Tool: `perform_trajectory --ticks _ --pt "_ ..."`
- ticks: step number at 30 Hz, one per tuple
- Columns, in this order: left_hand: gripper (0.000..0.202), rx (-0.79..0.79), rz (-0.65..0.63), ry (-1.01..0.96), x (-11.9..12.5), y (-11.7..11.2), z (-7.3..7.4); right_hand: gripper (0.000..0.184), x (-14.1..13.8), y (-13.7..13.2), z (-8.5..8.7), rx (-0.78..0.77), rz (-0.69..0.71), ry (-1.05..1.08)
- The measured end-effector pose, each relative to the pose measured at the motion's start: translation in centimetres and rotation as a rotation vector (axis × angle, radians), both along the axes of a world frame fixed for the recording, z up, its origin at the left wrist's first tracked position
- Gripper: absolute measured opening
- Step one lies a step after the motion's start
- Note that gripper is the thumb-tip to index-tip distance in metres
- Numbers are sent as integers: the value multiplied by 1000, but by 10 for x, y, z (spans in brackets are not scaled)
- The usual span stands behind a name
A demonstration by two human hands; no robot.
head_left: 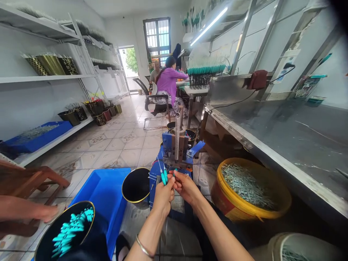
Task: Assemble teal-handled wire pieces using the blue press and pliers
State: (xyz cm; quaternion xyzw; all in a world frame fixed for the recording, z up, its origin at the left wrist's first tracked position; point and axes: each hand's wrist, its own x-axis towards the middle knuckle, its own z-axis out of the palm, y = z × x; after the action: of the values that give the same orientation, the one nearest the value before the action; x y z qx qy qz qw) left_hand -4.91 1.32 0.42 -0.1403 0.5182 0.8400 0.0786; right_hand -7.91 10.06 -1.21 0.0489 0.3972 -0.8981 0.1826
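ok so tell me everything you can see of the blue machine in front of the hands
The blue machine looks like a small press of painted metal, with an upright steel coil spring at its middle and a blue lever at one side. It stands between a black bucket and a yellow tub. The left hand, gripping teal-handled pieces, and the right hand meet at its front.

Beside the one blue tray (106, 195) are two black gold-rimmed buckets (135, 188); also one yellow basin (239, 212), one blue press machine (176, 145), two seated people (168, 83).
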Motion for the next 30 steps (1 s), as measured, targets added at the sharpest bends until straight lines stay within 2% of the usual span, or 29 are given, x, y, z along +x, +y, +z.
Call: perform_trajectory --ticks 5,11,15,22,28,30 --pt "43 23 -28 -25 -3 -1 1 24 -2 -2 2 -2 -46 42" --pt "37 7 -83 -17 6 -10 3 24 -3 -4 4 28 -105 27" --pt "35 -8 -51 -17 9 -10 2 23 -2 -2 4 43 -119 42" --pt "37 14 -30 -10 0 -3 1 26 -2 2 4 -41 -37 15" --pt "35 33 -67 -38 -6 -3 1 23 0 -5 4 36 -170 31" --pt "35 24 -75 -44 -4 -5 1 23 -2 -2 5 47 -164 26"
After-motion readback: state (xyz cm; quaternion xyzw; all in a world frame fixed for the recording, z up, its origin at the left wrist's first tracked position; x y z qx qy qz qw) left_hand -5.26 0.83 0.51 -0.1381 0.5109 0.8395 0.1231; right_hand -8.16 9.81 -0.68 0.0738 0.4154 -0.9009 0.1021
